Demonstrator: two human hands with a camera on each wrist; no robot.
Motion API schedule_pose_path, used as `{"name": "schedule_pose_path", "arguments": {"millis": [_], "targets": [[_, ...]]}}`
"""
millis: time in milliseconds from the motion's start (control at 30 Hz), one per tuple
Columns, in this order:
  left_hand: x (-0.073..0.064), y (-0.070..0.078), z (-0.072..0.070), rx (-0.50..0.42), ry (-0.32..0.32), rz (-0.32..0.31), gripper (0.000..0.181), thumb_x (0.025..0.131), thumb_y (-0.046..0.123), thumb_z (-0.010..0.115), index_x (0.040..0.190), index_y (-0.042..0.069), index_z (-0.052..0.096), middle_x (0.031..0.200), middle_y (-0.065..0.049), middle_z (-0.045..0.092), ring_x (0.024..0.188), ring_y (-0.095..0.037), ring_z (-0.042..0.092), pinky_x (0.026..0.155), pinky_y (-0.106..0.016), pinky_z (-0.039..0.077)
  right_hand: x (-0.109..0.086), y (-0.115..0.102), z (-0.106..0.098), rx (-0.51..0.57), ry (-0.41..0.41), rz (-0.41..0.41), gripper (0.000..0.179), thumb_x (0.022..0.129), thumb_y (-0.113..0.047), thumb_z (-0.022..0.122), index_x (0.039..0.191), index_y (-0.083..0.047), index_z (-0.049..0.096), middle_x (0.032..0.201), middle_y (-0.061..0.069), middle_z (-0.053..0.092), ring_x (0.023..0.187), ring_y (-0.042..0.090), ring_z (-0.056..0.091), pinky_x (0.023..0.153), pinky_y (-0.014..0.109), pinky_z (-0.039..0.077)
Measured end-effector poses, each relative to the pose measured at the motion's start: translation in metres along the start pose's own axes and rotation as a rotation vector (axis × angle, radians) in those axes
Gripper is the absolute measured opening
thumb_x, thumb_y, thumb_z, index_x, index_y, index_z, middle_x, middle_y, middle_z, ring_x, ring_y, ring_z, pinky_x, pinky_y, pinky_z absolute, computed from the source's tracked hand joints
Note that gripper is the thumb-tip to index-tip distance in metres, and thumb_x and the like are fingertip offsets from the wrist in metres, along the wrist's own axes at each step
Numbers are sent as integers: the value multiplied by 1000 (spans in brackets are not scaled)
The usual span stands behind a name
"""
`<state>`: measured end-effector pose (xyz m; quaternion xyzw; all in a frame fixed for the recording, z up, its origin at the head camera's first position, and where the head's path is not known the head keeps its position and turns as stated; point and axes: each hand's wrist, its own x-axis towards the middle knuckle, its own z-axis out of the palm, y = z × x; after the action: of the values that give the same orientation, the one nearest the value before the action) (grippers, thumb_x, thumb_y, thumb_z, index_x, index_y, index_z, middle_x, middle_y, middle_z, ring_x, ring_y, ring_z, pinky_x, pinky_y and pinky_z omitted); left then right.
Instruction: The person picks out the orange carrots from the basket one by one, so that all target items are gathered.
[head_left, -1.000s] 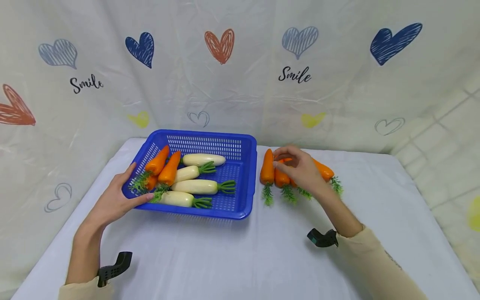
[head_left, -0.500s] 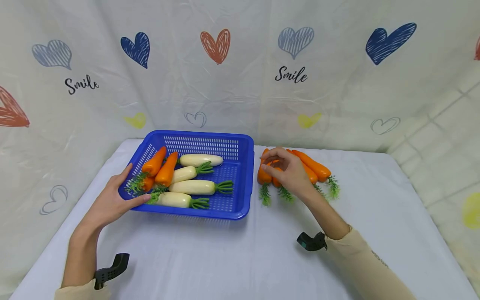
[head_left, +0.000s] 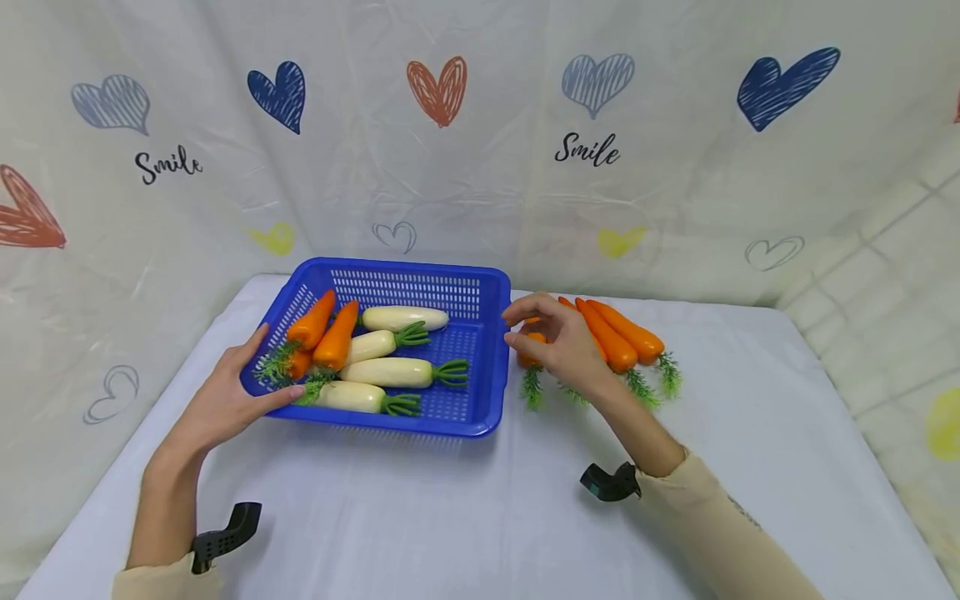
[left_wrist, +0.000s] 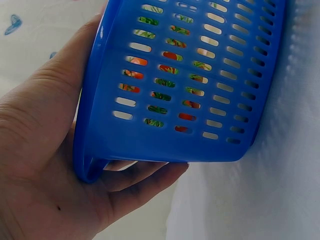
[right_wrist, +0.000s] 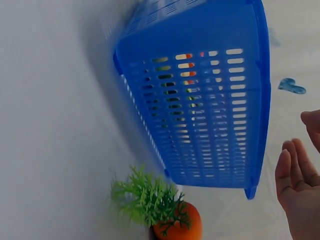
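My left hand point(head_left: 221, 400) grips the left end of a blue plastic basket point(head_left: 420, 426). In the left wrist view its fingers reach round beneath the rim of the basket point(left_wrist: 100, 142). Inside lie three orange carrots point(head_left: 336, 340) with feathery green tops, beside several white radishes point(head_left: 386, 372). Between the basket's right rim and a row of loose carrots point(head_left: 626, 329), my right hand point(head_left: 566, 346) hovers with nothing in it, thumb and fingers apart and loosely bent. It partly covers the leftmost carrot point(head_left: 532, 354). The right wrist view shows that hand point(right_wrist: 300, 185) just off the rim.
A white cloth covers the table point(head_left: 450, 517). Behind it hangs a pale curtain point(head_left: 495, 167) printed with hearts, close against the table's back edge. Each wrist carries a black camera mount, such as the left mount point(head_left: 228, 537).
My right hand has moved left, from above the loose carrots to beside the basket's right rim, uncovering the carrots on the right. My left hand keeps its grip; the basket has stayed in place.
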<state>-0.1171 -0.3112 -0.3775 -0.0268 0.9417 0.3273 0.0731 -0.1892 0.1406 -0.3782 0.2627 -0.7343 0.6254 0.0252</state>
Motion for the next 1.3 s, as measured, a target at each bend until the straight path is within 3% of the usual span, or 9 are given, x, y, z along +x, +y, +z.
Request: {"name": "schedule_pose_path", "arguments": {"millis": [133,400,600,667,867,1067,1300], "targets": [[1,2,0,2,-2,-2,116,90,57,73,168,25,-6,163,-38,18,135,-57,38,110,-79,36,2,-1,5,23,-15,-27,21,92,5,72,113,1,70,115,21,65,104,24,66,90,25,60],[4,2,2,1,-2,4,116,90,58,73,168,25,-6,163,-37,18,136,-57,37,111,-79,36,6,-4,17,32,-56,-50,24,92,6,71,116,5,67,117,26,62,105,16,67,90,26,61],[4,3,2,-1,-2,9,115,90,57,74,168,25,-5,162,-38,20,135,-56,38,110,-79,36,10,-6,27,19,-81,-34,29,91,4,74,119,6,66,119,24,64,110,37,66,92,26,60],[4,3,2,1,-3,8,115,90,57,74,168,25,-5,162,-38,19,135,-56,38,111,-79,36,11,-6,30,9,-91,-24,30,92,3,73,121,5,66,119,22,65,112,39,65,93,25,60],[4,2,3,1,-4,5,116,90,57,73,168,25,-6,163,-38,18,136,-57,37,110,-79,35,14,-6,39,14,-115,-11,31,93,2,74,123,3,65,121,18,65,114,34,68,96,31,61],[2,2,2,-3,-4,-6,116,91,57,73,168,24,-7,163,-38,17,136,-58,36,110,-80,35,21,-9,51,3,-164,13,33,94,-3,75,125,-1,64,125,21,62,117,39,67,100,40,61],[0,1,0,4,-3,-4,116,91,57,73,168,24,-7,163,-39,17,136,-58,36,110,-80,36,27,-13,60,-45,-180,40,33,94,-7,75,126,-4,65,129,20,63,119,37,68,100,40,61]]}}
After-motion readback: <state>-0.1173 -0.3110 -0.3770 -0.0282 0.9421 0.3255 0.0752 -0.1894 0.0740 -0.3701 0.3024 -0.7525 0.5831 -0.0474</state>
